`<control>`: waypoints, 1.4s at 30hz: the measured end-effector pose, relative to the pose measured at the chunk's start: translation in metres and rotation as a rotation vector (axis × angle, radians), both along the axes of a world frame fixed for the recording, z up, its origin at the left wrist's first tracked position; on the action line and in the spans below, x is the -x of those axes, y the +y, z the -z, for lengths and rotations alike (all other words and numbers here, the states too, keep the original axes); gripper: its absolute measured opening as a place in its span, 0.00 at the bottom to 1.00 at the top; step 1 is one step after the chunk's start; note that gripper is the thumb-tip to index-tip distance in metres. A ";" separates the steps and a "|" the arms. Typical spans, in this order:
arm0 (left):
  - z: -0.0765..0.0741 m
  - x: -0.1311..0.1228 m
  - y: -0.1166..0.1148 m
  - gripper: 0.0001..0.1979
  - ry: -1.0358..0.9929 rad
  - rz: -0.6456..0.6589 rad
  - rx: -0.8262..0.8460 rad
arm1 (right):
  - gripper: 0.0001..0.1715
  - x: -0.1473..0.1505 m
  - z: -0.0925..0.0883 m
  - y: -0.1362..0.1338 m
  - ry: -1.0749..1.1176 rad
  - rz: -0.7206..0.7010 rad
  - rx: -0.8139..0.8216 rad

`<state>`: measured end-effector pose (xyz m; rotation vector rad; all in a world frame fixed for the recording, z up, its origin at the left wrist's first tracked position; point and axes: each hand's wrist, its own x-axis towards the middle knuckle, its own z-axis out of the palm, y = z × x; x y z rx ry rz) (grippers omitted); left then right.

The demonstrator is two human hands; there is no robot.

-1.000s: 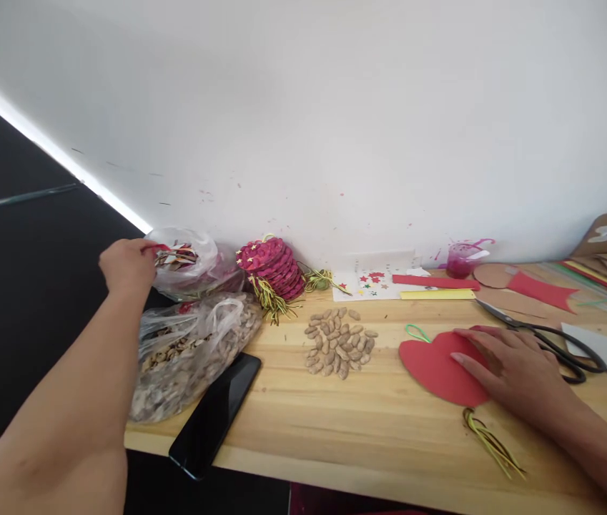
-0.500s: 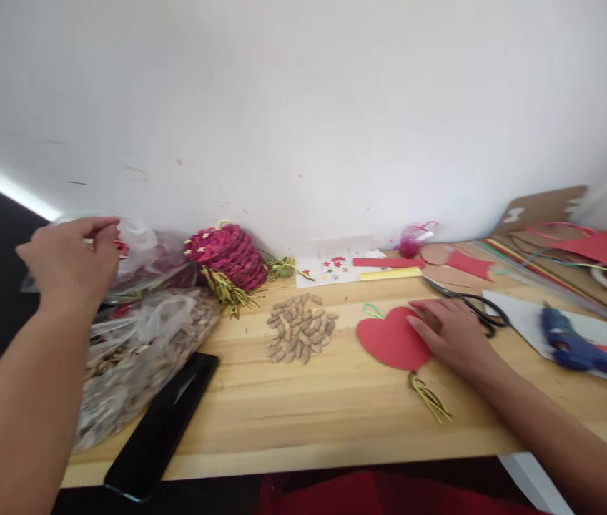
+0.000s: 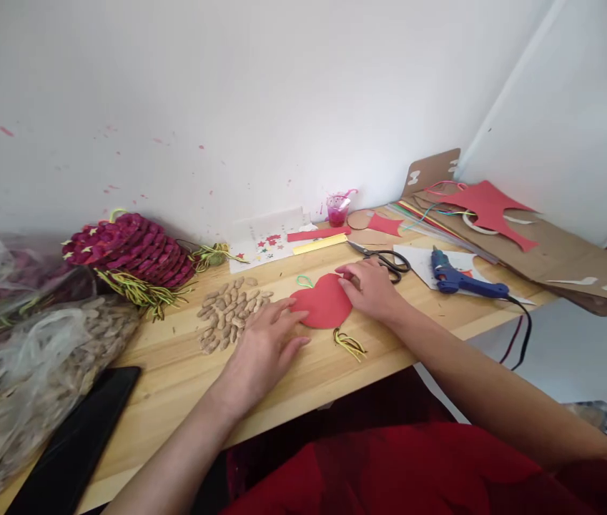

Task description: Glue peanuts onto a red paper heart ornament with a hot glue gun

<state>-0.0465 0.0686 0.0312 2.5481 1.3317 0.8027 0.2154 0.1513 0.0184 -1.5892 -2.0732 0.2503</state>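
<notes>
A red paper heart (image 3: 323, 304) lies flat on the wooden table, with a green loop at its top and a yellow-green tassel (image 3: 350, 345) below. My left hand (image 3: 263, 350) reaches the heart's left edge, fingers spread and fingertips touching it. At the other side, my right hand (image 3: 372, 287) rests its fingertips on the heart's right part, thumb and forefinger apart. Just left of the heart is a pile of brown pistachio-like shells (image 3: 228, 311), partly covered by my left hand. Black-handled scissors (image 3: 389, 261) lie behind my right hand.
A blue glue gun (image 3: 456, 279) with a cord lies on white paper at right. Star stickers (image 3: 268, 247), a cup of pink paint (image 3: 338, 211) and red paper scraps line the back. Left are a pink shell ornament (image 3: 136, 250), a bag of shells (image 3: 61, 357) and a black phone (image 3: 75, 443).
My left hand has come from the plastic bags at the left to the heart's left edge. My right hand stays at the heart. The view has turned to the right.
</notes>
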 end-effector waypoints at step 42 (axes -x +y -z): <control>0.016 -0.031 0.015 0.25 0.286 0.087 -0.127 | 0.14 0.000 -0.011 -0.007 -0.040 -0.038 0.092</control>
